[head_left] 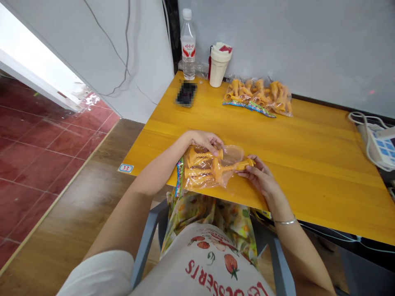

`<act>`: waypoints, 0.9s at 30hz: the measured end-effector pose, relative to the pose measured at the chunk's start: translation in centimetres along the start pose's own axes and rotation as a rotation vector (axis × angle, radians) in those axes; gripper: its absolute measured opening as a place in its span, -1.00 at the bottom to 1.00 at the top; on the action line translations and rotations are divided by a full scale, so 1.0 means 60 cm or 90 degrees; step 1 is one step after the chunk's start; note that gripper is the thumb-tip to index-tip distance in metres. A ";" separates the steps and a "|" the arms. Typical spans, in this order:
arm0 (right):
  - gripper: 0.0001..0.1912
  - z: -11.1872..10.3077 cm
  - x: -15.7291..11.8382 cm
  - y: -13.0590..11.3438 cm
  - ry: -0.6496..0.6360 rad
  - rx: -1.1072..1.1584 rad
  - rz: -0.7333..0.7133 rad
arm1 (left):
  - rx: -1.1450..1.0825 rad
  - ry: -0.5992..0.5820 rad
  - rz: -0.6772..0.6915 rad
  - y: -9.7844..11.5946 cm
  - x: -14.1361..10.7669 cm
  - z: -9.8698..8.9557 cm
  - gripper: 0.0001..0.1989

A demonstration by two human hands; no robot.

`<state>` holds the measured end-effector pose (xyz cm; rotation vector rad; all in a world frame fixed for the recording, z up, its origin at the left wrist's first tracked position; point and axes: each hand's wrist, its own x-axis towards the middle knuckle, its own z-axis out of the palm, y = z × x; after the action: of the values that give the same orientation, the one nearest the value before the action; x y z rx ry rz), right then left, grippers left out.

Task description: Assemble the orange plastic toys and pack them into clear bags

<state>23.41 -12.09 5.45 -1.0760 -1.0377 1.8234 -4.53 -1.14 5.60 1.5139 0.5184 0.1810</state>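
A clear plastic bag (200, 181) with several yellow-orange plastic pieces lies near the table's front edge, its colourful header strip on the left. My left hand (207, 142) is closed on the bag's upper edge, fingers over a piece inside. At the bag's right end, my right hand (258, 174) pinches a ribbed yellow-orange piece (246, 164). A stem-like part runs from that piece toward a wider one in the bag; whether they are joined cannot be told.
Filled bags of yellow-orange pieces (259, 95) lie at the table's back, beside a white cup (219, 65), a water bottle (189, 49) and a blurred dark object (186, 93). A white device (381, 144) with cables sits far right.
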 end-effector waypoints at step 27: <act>-0.53 0.044 -0.001 0.007 -0.061 -0.014 0.072 | -0.100 -0.046 -0.017 -0.013 0.012 0.010 -0.49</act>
<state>20.93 -12.97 5.89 -1.0886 -1.0742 1.9751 -3.83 -1.43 4.64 1.3545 0.4555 0.1418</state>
